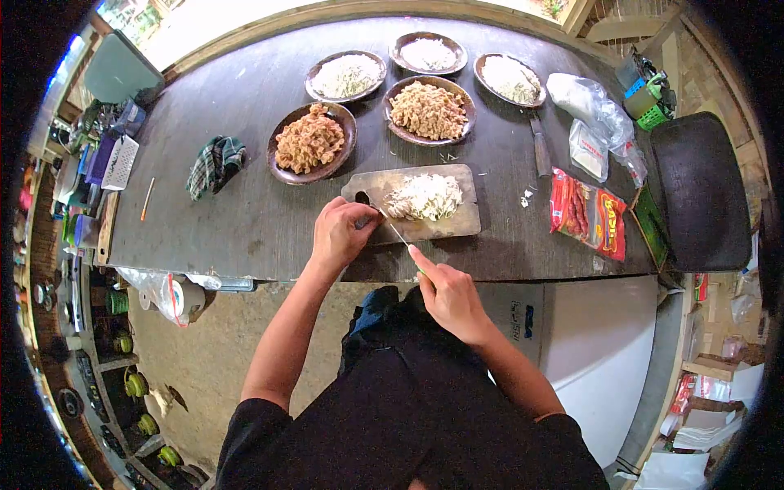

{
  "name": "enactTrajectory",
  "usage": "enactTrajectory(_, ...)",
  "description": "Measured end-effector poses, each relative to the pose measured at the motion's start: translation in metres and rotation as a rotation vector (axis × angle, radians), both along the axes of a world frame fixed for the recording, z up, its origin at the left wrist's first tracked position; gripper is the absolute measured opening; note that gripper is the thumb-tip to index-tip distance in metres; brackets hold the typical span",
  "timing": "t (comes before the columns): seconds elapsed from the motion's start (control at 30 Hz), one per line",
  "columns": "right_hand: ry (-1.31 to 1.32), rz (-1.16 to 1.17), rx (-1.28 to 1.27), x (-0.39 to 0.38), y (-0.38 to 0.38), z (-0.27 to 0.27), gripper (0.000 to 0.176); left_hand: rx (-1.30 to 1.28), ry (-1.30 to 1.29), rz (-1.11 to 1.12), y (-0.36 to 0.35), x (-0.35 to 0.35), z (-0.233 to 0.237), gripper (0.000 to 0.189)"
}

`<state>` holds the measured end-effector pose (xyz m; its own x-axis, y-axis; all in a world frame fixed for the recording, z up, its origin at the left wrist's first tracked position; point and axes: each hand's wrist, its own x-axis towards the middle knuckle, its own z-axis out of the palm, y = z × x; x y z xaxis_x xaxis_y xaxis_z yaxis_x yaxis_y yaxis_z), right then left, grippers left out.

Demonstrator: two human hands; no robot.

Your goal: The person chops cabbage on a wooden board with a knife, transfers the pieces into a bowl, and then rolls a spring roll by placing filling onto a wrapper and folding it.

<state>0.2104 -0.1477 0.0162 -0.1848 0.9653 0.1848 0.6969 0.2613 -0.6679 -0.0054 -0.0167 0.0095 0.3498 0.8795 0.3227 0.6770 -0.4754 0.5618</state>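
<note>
A wooden cutting board (468,222) lies near the table's front edge, bearing a heap of finely chopped pale pieces (425,197). My right hand (451,298) is wrapped round the handle of a knife (398,235), whose blade points up and left over the board's front edge. At the board's left end, my left hand (343,234) is closed with its fingertips pressed together close to the blade. What they pinch is too small and covered to name. Just beyond these fingers is the board's dark hole (363,198).
Behind the board stand brown plates of crumbly brown food (310,141) and chopped pale food (345,76). A second knife (541,151), a red packet (586,214) and plastic bags (592,106) lie to the right. A checked cloth (216,166) lies left; a black chair (702,192) stands right.
</note>
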Motion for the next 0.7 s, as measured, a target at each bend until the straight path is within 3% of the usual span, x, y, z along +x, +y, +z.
enactTrajectory(0.2,-0.150,-0.028,-0.015,-0.009,0.003,0.003,0.056,-0.070,0.000,0.034,0.001,0.000,0.002,0.011)
enactTrajectory(0.27,-0.156,-0.030,-0.008,-0.009,0.004,0.003,0.056,-0.255,0.085,0.150,0.000,0.003,0.014,0.015)
enactTrajectory(0.4,-0.133,-0.043,0.017,-0.006,0.006,0.000,0.057,-0.139,0.053,0.131,0.000,0.003,0.011,0.017)
enactTrajectory(0.7,-0.032,-0.008,0.023,-0.001,-0.003,0.006,0.057,-0.282,-0.014,0.132,0.006,0.000,0.006,0.017)
